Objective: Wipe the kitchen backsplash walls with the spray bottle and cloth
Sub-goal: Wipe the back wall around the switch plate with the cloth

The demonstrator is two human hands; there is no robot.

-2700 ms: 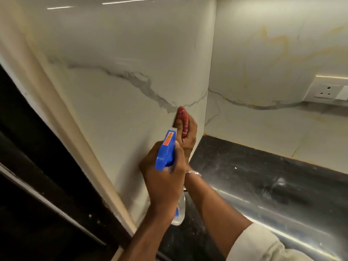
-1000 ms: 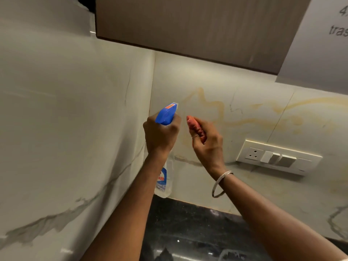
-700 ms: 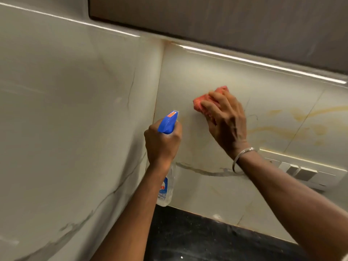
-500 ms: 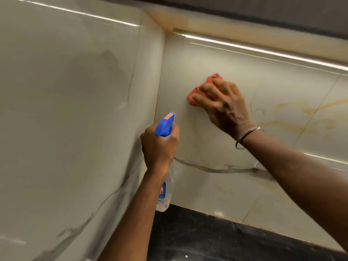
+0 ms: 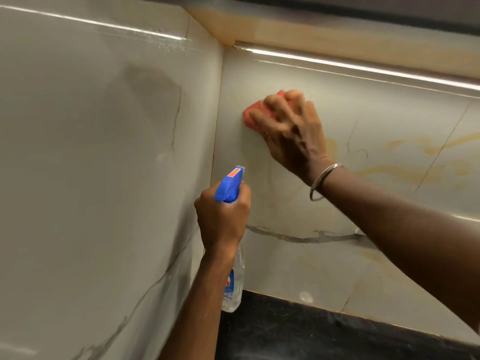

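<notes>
My right hand [image 5: 293,133] grips a red cloth [image 5: 253,114] and presses it against the back backsplash wall [image 5: 298,255], high up near the corner. The hand is blurred with motion and covers most of the cloth. My left hand [image 5: 223,216] holds a clear spray bottle [image 5: 235,284] by its neck, lower down and close to the corner. The bottle's blue trigger head [image 5: 230,187] points up at the wall. The left side wall [image 5: 91,178] is pale marble with grey veins.
A black countertop [image 5: 311,331] runs along the bottom under both walls. Above the back wall a lit strip [image 5: 363,67] sits under a wooden cabinet underside [image 5: 324,32]. Yellow veining marks the back wall to the right.
My right hand went from the side wall to the back wall, then slid the cloth up toward the corner. My left hand stayed low with the bottle. The switch plate has left the view.
</notes>
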